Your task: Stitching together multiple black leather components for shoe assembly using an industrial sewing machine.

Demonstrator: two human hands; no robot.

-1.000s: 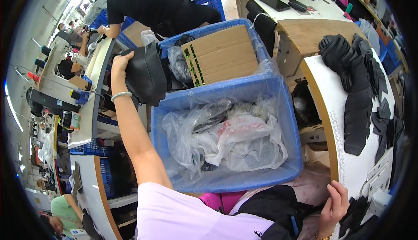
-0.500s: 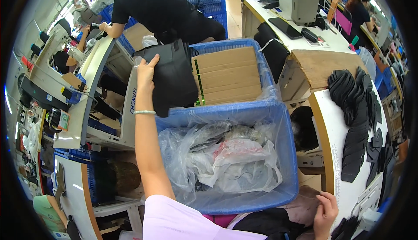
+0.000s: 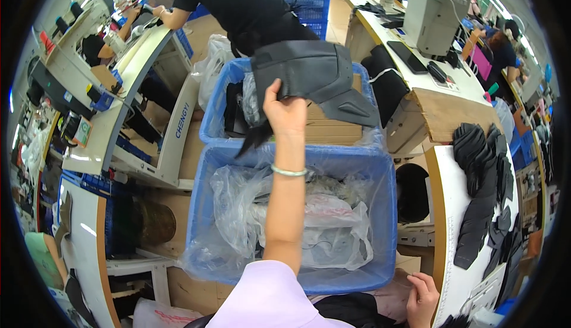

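My left hand [image 3: 286, 113] is stretched out over the far blue crate [image 3: 208, 123], closed on a few flat, shaped black leather-like pieces [image 3: 312, 66]. The pieces overlap; one pointed end sticks out to the right and a darker strip hangs below my wrist. Beneath them a brown cardboard sheet [image 3: 339, 130] lies in the far crate, partly covered. Dark items and clear plastic show at that crate's left side. My right hand [image 3: 422, 299] rests low at the right near my lap, fingers loosely bent and apart, with nothing visible in it.
A near blue crate [image 3: 386, 227] holds crumpled clear and white plastic bags [image 3: 336, 233]. On the right, a white table [image 3: 443, 209] bears piles of black pieces [image 3: 479, 209]. A person in black [image 3: 232, 7] works just beyond the far crate. Another workbench [image 3: 134, 66] stands at the left.
My left hand has swung right with the black pieces, from the far crate's left edge to over its middle. The pieces have turned more sideways. My right hand has shifted slightly left and down.
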